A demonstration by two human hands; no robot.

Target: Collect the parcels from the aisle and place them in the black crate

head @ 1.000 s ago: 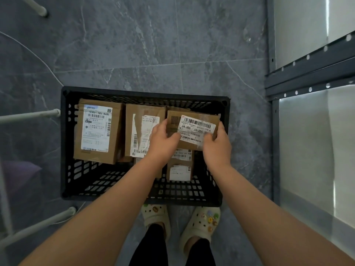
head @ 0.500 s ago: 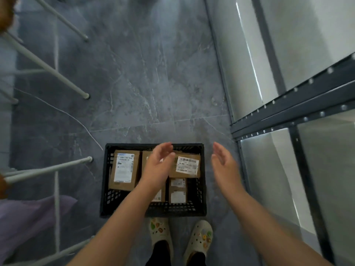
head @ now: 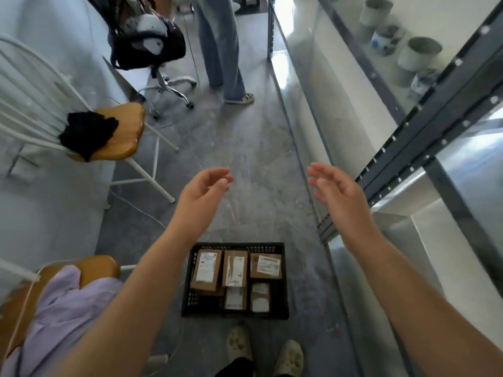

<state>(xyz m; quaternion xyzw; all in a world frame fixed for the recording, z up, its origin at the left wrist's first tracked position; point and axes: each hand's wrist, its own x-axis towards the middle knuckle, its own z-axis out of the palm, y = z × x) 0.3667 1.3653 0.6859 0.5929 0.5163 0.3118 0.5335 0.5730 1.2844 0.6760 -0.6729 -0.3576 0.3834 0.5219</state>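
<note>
Left hand (head: 202,190) and right hand (head: 337,191) hover empty, fingers loosely spread. At 6 o'clock from them the crate (head: 235,314) sits on the floor, long axis 9-to-3. Its parcels (head: 206,270) lie label-up, the tallest running 12-to-6; the print is unreadable.

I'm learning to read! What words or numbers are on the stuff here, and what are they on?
No text here can be read.
White labels on the parcels in the crate: print and barcodes too blurred.
One pot on the shelf: blue mark, too blurred.
</note>
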